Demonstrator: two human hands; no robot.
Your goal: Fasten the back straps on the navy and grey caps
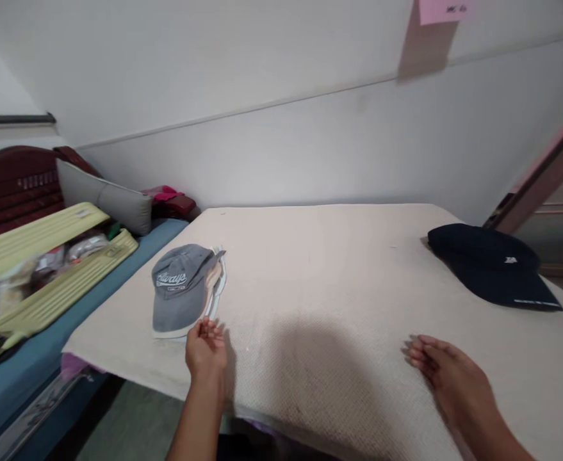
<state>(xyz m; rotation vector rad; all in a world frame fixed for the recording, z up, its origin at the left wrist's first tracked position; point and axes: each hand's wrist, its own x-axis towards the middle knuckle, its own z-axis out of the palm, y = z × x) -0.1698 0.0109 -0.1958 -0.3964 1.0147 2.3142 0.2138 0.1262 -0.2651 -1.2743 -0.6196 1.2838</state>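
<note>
On the left of the table lies a grey cap (180, 285) with white "Always" lettering and a pale brim edge. White and peach edges (218, 288) show beneath and beside it, perhaps of other caps; most of that is hidden. Just in front of the brim is my left hand (207, 349), palm turned up, fingers loosely bent and holding nothing I can see. Whether its fingertips touch the cap, I cannot tell. My right hand (451, 378) hovers over the right front, empty, its fingers loosely curved. Beyond it rests a dark navy cap (485, 262), brim toward the right.
A pale cloth covers the table (310, 269), which meets a white wall (262, 160). At left, a blue bed or bench (151, 240) bears a grey cushion (113, 198) and a yellow open case (84, 256) with packets. A pink note (442, 9) hangs above.
</note>
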